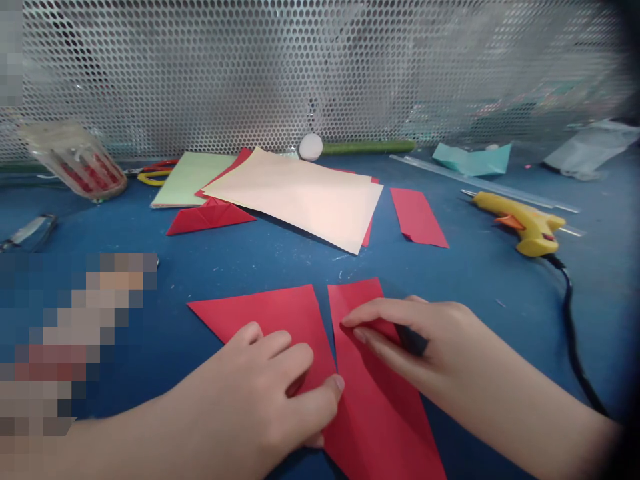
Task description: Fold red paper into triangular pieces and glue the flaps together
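A sheet of red paper (280, 317) lies on the blue table in front of me. A narrow gap, widest at the far edge, runs down between its pointed left part and a long red strip (385, 393) on the right. My left hand (275, 393) is closed over the left part with curled fingers, its thumb beside the lower end of the gap. Thumb and forefinger of my right hand (415, 333) pinch the strip near the gap. Whether the two parts are still joined under my left hand is hidden.
Cream paper (300, 193), green paper (193, 177), a folded red paper shape (213, 217) and a small red piece (419, 217) lie behind. A yellow glue gun (525, 217) trails its cord at right. A jar (83, 163) stands left, before a perforated panel (250, 67).
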`<state>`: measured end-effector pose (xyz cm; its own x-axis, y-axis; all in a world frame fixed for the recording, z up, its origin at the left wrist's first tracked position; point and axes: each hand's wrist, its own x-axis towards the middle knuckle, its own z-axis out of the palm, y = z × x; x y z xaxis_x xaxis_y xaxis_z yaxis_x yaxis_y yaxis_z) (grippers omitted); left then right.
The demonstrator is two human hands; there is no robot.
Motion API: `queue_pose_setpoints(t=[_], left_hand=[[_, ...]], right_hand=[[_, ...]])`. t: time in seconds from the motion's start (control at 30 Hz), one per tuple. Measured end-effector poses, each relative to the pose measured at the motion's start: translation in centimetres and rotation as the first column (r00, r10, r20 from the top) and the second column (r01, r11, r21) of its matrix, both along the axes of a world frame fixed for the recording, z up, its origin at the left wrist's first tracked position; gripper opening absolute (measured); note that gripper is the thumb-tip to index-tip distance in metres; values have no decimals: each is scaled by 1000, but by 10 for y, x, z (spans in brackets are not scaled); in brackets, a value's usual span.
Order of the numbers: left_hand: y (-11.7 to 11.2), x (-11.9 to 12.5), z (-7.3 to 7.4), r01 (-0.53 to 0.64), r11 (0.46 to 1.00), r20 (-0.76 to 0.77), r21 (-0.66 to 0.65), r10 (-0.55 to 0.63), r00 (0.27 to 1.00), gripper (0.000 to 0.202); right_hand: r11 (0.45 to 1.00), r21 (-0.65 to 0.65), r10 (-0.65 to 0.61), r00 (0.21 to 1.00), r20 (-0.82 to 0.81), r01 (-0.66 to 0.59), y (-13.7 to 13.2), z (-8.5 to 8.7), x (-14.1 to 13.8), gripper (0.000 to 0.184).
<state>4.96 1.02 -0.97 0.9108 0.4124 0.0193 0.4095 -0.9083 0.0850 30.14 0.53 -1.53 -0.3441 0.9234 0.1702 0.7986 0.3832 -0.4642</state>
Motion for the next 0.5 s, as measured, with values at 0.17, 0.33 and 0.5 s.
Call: queue_pose_setpoints(t=[0.17, 0.33, 0.5], left_hand=[[3, 2, -2, -23, 999, -15, -23, 22, 1000, 26], [14, 9, 1, -12, 999, -12, 37, 12, 1000, 26], [17, 10, -3, -38, 994, 28, 102, 35, 999, 27]], right_hand=[[999, 4, -41, 999, -12, 41, 0, 1, -2, 22], [999, -29, -21, 1000, -15, 20, -1, 4, 0, 23], [998, -54, -26, 999, -46, 24, -2, 2, 1, 28]])
